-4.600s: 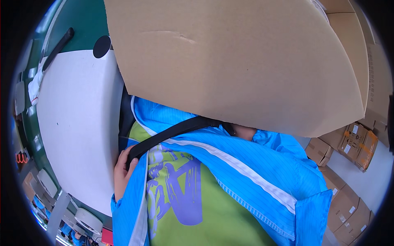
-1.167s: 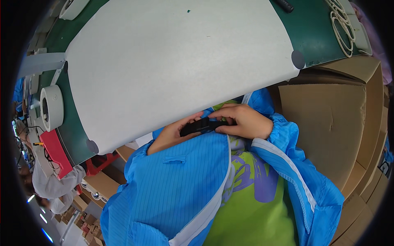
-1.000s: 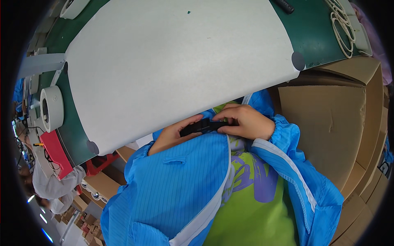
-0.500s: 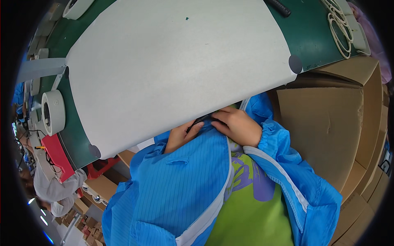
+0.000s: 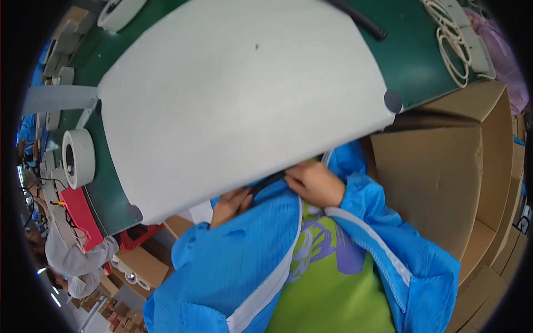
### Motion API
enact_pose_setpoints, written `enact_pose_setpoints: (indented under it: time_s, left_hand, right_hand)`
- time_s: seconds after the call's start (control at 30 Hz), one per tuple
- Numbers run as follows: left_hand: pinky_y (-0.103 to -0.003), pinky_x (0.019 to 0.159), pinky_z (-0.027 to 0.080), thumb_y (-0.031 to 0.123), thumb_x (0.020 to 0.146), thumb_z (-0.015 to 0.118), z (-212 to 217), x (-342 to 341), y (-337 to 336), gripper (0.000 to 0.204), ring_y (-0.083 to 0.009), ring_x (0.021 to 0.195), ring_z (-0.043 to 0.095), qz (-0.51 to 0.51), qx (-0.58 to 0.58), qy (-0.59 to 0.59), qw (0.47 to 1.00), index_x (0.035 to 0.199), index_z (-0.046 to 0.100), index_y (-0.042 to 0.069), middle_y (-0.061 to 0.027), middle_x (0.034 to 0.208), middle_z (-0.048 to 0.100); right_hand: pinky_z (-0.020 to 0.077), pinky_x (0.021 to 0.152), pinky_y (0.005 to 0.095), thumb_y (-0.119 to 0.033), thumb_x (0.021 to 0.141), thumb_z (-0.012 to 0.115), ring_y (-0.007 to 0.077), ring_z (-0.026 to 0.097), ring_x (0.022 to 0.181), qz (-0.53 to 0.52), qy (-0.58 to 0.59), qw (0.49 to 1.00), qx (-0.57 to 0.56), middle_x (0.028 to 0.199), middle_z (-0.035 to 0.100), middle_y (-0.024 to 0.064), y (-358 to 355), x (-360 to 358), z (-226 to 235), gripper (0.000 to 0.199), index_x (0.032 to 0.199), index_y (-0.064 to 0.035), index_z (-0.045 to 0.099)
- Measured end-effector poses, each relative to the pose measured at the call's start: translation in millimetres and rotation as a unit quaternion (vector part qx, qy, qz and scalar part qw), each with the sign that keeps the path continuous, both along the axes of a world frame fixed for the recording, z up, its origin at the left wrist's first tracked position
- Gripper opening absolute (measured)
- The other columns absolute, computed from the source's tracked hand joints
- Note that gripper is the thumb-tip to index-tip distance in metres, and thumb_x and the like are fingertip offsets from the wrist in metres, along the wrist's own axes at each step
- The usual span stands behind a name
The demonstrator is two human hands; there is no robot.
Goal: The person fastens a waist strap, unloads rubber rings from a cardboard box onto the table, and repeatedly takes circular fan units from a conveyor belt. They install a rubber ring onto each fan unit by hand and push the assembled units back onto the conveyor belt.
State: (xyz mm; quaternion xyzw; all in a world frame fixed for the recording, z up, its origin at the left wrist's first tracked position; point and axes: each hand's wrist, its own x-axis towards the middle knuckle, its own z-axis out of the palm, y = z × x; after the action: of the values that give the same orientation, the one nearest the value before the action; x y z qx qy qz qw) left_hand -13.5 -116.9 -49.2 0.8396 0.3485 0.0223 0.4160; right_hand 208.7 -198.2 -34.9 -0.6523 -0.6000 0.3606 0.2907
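At the near edge of a large white sheet [image 5: 244,111], both hands are closed on a narrow black strip-like item [image 5: 269,182]. Its kind cannot be made out, and the sheet's edge partly covers it. My left hand [image 5: 230,206] grips its left end, with the fingers curled and slightly blurred. Slightly higher and to the right, my right hand [image 5: 317,184] pinches the other end between thumb and fingers. Just below both hands is my open blue jacket [image 5: 239,261], over a green shirt.
The sheet lies on a green table [image 5: 413,61] with dark round pads at its corners. To my right stands an open cardboard box [image 5: 427,177]. A coiled white cable [image 5: 452,47], a black rod [image 5: 363,21], white round devices [image 5: 79,158] and a red holder [image 5: 82,216] surround it.
My view has shifted a little, so the table appears lower. My left hand has moved slightly left and down, away from my right, and more of the black item shows between them.
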Motion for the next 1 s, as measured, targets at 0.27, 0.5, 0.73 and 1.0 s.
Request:
enact_pose_setpoints:
  time_s: [0.27,0.5,0.73,1.0]
  left_hand:
    - [-0.037,0.077,0.044,0.015,0.076,0.056,0,24,28,0.025,-0.0306,0.086,0.054,-0.233,0.154,-0.051,0.959,0.098,0.057,0.004,-0.0154,0.101,0.055]
    - [-0.032,0.085,0.041,0.019,0.084,0.047,47,49,86,0.030,-0.0239,0.099,0.052,-0.300,0.058,0.056,0.951,0.110,0.052,0.006,-0.0130,0.109,0.054]
    - [-0.028,0.084,0.041,0.018,0.084,0.050,209,49,189,0.034,-0.0214,0.099,0.054,-0.171,-0.091,0.100,0.976,0.115,0.049,0.004,-0.0135,0.111,0.055]
    - [-0.053,0.092,0.029,0.017,0.063,0.071,135,118,397,0.080,-0.0384,0.121,0.025,0.126,0.572,0.113,0.803,0.129,0.027,0.010,-0.0173,0.133,0.024]
  right_hand:
    - [0.0451,0.059,0.0358,-0.012,0.077,0.056,0.0334,0.055,0.063,0.220,0.006,0.966,-0.139,0.074,0.056,0.0205,14,39,41,0.015,0.073,0.0015,0.060]
    - [0.0453,0.052,0.0233,-0.012,0.082,0.054,0.0089,0.056,0.059,-0.227,0.052,0.972,0.013,0.064,0.060,0.0050,56,143,135,0.021,0.095,0.0023,0.059]
    - [0.0461,0.071,0.0401,-0.006,0.077,0.051,0.0360,0.054,0.086,-0.615,-0.476,0.623,0.083,0.098,0.054,0.0161,121,336,96,0.014,0.086,-0.0014,0.061]
    - [0.0468,0.066,0.0380,-0.003,0.075,0.048,0.0321,0.055,0.082,-0.575,-0.501,0.646,0.015,0.092,0.054,0.0161,137,401,42,0.013,0.075,-0.0003,0.061]
